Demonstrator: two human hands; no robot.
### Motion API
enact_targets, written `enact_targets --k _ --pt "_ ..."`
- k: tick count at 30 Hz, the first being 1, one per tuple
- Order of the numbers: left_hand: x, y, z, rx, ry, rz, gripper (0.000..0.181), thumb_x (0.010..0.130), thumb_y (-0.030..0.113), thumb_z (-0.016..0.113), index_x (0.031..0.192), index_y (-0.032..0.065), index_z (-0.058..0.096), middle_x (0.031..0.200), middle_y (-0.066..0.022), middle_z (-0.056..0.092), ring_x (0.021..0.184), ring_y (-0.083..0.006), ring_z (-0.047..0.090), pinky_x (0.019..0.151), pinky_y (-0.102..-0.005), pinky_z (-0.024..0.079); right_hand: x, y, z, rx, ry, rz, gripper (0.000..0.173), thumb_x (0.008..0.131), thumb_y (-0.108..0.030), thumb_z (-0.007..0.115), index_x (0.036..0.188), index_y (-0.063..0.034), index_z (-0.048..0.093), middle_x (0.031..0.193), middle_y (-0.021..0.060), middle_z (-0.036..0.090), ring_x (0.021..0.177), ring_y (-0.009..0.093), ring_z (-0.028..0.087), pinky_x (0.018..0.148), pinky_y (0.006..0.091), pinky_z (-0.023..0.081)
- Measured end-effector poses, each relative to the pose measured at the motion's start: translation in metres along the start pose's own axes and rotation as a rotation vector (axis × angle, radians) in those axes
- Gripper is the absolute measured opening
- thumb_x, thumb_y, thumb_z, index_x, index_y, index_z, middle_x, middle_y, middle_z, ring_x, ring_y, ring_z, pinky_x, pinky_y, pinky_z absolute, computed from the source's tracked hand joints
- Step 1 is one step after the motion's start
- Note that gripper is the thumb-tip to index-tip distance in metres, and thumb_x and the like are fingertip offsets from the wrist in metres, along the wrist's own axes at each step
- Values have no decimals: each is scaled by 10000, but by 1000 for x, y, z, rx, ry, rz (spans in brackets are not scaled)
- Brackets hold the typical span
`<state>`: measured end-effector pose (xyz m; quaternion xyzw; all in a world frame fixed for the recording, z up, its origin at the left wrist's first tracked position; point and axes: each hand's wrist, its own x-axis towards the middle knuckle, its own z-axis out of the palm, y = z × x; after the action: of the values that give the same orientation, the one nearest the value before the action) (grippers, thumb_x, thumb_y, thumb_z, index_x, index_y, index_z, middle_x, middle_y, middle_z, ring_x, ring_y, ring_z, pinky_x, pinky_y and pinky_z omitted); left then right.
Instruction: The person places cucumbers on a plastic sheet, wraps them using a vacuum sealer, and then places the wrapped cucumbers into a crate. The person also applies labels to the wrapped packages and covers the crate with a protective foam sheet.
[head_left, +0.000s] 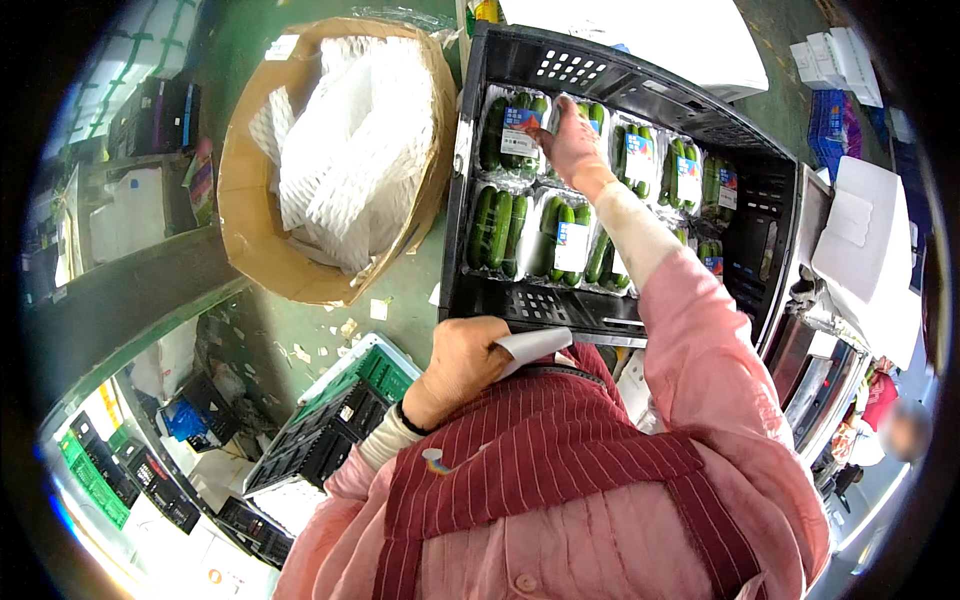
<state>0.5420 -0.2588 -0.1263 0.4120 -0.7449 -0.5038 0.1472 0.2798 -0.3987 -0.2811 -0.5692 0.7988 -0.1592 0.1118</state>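
Note:
My left hand (461, 360) is closed around a curled strip of white paper (534, 346), just in front of a black plastic crate (452, 251). Inside the crate, clear-wrapped packs of cucumbers stand in two rows. My right hand (576, 146) reaches over the far row, thumb and fingers apart, and rests on a cucumber pack (597, 118) that it partly covers. Beside it, a pack (517, 135) carries a colourful printed label. The near-left pack (496, 229) shows no label, while the neighbouring pack (568, 238) bears one. My right forearm hides some packs.
Left of the crate stands a large cardboard box (244, 225) full of white foam netting (367, 150). Stacked black crates (322, 427) are near my left elbow. White foam boxes (862, 232) stand at right. Farther right is another person (877, 405). Scraps litter the green floor (300, 330).

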Motion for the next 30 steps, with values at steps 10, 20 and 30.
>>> enact_targets --k 10,20,30 --pt "22 -25 4 -597 313 -371 160 887 119 630 844 -34 650 664 -49 608 634 -67 544 529 -262 440 -177 -46 -144 1269 -794 -26 344 847 -203 754 1104 -11 629 980 32 635 911 94 583 799 255 489" --pt "39 -5 1 -12 359 412 269 816 52 667 1081 20 635 1054 -155 659 887 -281 668 797 -349 524 -206 -69 -166 1225 -524 281 175 883 -119 703 924 -4 577 825 51 627 760 73 592 639 235 503" --pt "11 -4 24 -659 166 -171 214 783 109 797 742 34 600 711 25 613 669 -26 533 554 -219 434 -208 -64 -154 1372 -513 265 300 913 -132 664 1166 15 599 907 7 602 813 78 585 741 220 485"
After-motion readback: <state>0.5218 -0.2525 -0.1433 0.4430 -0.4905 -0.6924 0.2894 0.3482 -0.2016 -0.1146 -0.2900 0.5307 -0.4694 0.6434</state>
